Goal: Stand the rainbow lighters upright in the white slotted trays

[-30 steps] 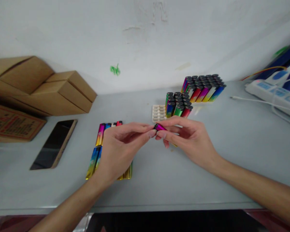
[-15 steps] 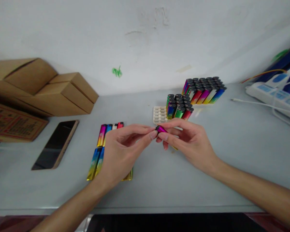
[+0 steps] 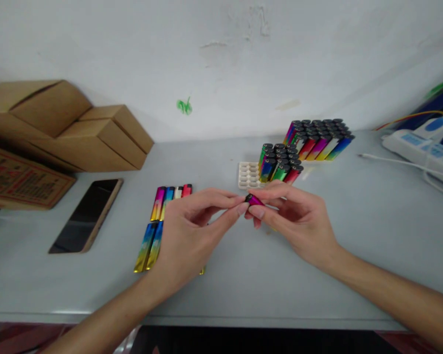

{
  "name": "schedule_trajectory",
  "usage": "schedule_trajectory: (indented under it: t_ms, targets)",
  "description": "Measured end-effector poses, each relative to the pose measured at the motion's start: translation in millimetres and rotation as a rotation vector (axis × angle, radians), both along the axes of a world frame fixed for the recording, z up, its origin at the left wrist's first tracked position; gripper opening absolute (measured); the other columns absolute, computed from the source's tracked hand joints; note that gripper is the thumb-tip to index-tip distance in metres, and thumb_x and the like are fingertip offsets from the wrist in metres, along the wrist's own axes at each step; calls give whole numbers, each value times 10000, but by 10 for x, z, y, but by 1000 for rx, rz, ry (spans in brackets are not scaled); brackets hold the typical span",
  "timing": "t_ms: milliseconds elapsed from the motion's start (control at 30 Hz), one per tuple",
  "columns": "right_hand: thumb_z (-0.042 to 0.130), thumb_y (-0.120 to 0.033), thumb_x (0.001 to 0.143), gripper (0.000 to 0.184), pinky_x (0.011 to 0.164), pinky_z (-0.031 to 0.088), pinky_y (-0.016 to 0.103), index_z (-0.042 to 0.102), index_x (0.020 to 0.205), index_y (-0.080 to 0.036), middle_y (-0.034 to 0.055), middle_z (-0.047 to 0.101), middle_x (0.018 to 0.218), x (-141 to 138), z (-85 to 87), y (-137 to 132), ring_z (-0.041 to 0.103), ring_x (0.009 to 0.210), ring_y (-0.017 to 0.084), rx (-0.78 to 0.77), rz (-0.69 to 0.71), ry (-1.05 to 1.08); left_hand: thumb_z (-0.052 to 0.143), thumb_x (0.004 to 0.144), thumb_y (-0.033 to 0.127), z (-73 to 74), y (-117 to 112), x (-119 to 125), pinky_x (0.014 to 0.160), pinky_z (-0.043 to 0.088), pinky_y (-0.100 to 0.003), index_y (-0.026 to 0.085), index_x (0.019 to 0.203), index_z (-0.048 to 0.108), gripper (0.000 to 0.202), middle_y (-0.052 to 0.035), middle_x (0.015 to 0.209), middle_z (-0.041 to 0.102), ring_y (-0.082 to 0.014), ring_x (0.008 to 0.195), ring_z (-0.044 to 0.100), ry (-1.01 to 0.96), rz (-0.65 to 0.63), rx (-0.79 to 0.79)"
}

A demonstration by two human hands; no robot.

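Between my two hands is a purple lighter (image 3: 256, 200) with a black top end, tilted over the table. My left hand (image 3: 195, 226) pinches that black end between thumb and forefinger. My right hand (image 3: 299, 221) is closed around the purple body, hiding most of it. Just beyond my fingers, a white tray (image 3: 244, 181) with oval pockets holds several upright lighters (image 3: 280, 171) with black tops. Under and beside my left hand, shiny multicoloured lighters (image 3: 144, 248) lie in two rows, partly covered by the hand.
A second block of upright lighters (image 3: 319, 140) stands by the wall. To the left are a dark-screened phone (image 3: 86, 216) and cardboard boxes (image 3: 103, 137). At the right lie a white power strip (image 3: 415, 147) and a white cable (image 3: 387, 160). The table's front edge (image 3: 262, 322) runs below my arms.
Both hands keep the same pinch on the purple lighter. The whole view has shifted slightly, so most things appear a little farther right; the lighter looks turned very little, if at all.
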State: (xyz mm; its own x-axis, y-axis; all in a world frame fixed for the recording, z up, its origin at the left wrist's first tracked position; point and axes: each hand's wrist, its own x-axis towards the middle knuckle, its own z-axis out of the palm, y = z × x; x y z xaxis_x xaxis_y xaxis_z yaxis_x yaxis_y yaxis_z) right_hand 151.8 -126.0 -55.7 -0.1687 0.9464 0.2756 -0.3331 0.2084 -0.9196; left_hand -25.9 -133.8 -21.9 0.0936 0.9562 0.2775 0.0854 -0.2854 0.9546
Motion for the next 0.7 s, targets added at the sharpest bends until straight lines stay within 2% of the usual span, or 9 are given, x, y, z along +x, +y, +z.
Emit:
schedule_trajectory:
  t_ms: [267, 433, 567, 700]
  targets:
    - [786, -124, 841, 273, 629, 613, 261, 803, 1071, -269, 23, 674, 908, 38, -32, -12, 676, 718, 112, 39, 7, -64, 808, 784, 71, 42, 22, -37, 781, 638, -228, 214, 835, 829, 154, -24, 877, 812, -155, 803, 765, 50, -16, 10]
    - [787, -93, 828, 291, 658, 636, 255, 805, 1069, -255, 16, 689, 916, 28, 11, -28, 703, 736, 114, 18, 22, -16, 849, 743, 84, 40, -11, -9, 704, 641, -207, 216, 802, 825, 147, 0, 787, 805, -153, 718, 769, 31, 71, -7]
    - [804, -128, 825, 246, 727, 665, 309, 806, 1036, -255, 11, 721, 938, 14, 51, -30, 746, 759, 142, -29, 22, 34, 859, 744, 107, 5, -44, 17, 743, 648, -243, 239, 820, 826, 155, -1, 845, 811, -164, 760, 772, 48, 150, 71]
    - [828, -182, 817, 205, 750, 663, 333, 806, 1007, -254, 10, 762, 894, 39, 58, -9, 756, 755, 157, -120, 53, 59, 830, 799, 152, -6, -24, -17, 774, 645, -278, 291, 861, 831, 152, 6, 921, 810, -166, 801, 763, 140, 75, 160]
